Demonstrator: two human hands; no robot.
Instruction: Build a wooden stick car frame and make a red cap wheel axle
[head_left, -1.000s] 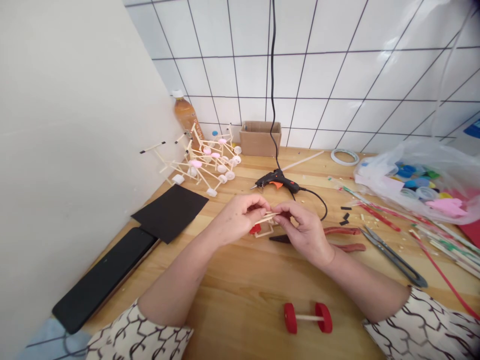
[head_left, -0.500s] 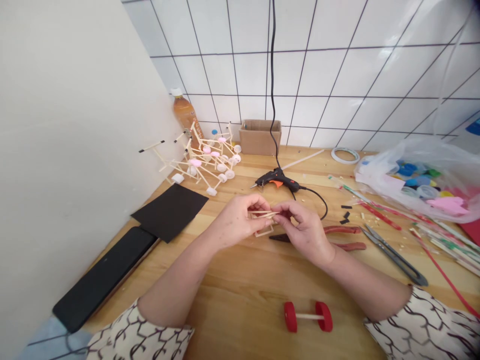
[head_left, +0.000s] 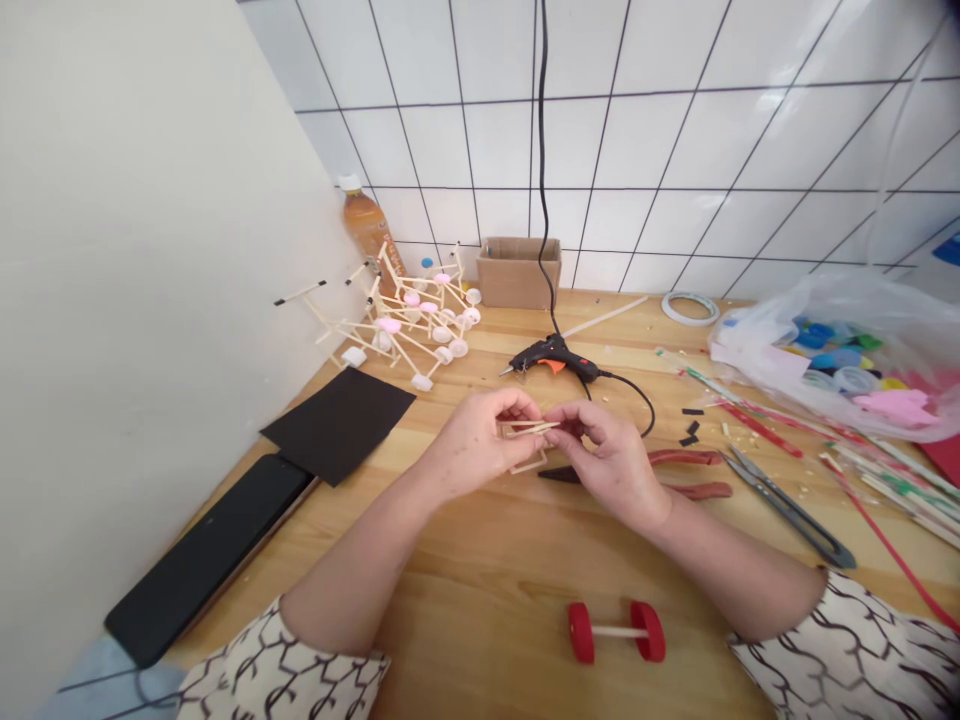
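While both hands meet above the bench (head_left: pixel 465 590), the left hand (head_left: pixel 480 440) and right hand (head_left: pixel 611 460) each pinch the small stick frame (head_left: pixel 527 445), its long axis running between them.

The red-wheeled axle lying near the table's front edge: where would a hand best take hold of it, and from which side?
Best by the bare stick between the two wheels of the red-wheeled axle, pinched from above. It lies flat on the wooden table, wheels standing on edge at either end, so the stick is raised and open to fingers. Both the left hand and right hand are busy with the small stick frame.
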